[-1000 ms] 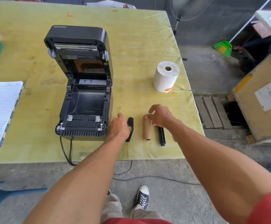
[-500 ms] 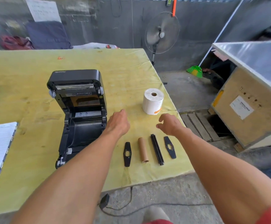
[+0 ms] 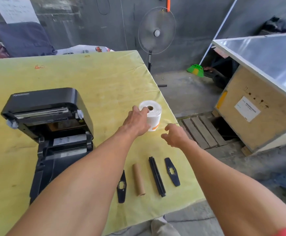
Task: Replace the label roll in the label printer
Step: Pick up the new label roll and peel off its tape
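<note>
White label roll (image 3: 153,116), a squat cylinder of wound paper with a brown cardboard core hole at its top and an orange mark near its base, stands on end near the right edge of the yellow-covered desk (image 3: 87,79), well to the right of the black plastic label printer (image 3: 50,126), whose lid is tipped open. The left hand (image 3: 137,121) reaches onto the roll's near left side, fingers touching its top rim, though a closed grip cannot be confirmed. The right hand (image 3: 175,136) hovers just beside the roll, loosely spread and empty. A full roll is likely fairly dense and firm under pressure, but its outer wrap could slip or unwind, so holding across the cylindrical wall looks safest. Nearer the person lie an empty brown cardboard core tube (image 3: 138,179), a black plastic spindle bar (image 3: 156,176) and two black end guides (image 3: 172,172).
</note>
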Motion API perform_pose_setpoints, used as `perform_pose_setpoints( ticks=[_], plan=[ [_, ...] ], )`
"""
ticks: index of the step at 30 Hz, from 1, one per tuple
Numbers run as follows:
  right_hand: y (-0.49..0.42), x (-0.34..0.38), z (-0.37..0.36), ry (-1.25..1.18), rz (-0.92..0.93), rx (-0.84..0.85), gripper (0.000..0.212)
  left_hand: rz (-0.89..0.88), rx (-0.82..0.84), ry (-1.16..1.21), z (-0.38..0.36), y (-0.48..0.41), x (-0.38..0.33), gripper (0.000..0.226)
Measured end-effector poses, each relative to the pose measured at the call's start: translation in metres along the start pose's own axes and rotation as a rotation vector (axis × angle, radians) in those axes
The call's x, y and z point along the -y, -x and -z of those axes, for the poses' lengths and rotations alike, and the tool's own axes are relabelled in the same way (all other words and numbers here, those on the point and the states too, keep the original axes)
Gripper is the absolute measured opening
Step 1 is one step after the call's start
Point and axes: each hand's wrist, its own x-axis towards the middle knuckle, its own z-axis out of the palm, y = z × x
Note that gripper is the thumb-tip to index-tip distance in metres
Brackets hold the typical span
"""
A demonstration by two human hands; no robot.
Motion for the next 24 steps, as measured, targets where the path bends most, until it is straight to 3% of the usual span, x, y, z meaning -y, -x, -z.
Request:
perform_pose_setpoints(
  ticks=[4,10,13,15,18,22,24],
  plan=[
    [-0.039,-0.01,0.008,-0.045,0.004,0.063,0.046,0.06,0.085,-0.063,-0.014,-0.035,-0.016,0.064],
    [-0.088,-0.013,0.013,-0.112,0.045,0.155,0.047,0.184,0.132,-0.149,-0.021,-0.075,-0.027,0.05],
    [-0.101,-0.013,0.013,-0.212,0.042,0.186,0.043,0.208,0.118,-0.09,-0.021,-0.085,-0.022,0.045],
    [-0.105,-0.011,0.015,-0.357,0.002,0.226,0.036,0.257,0.073,-0.014,-0.021,-0.089,-0.02,0.055],
    [-0.106,-0.003,0.025,-0.657,-0.069,0.263,0.032,0.397,-0.055,0.261,-0.016,-0.092,-0.009,0.071],
    [-0.101,0.021,0.048,-0.95,-0.085,0.329,0.033,0.616,-0.121,1.157,-0.012,-0.074,0.017,0.05],
    [-0.094,0.037,0.055,-0.93,-0.004,0.319,0.039,0.634,-0.128,1.361,-0.014,-0.059,0.027,0.034]
  ],
)
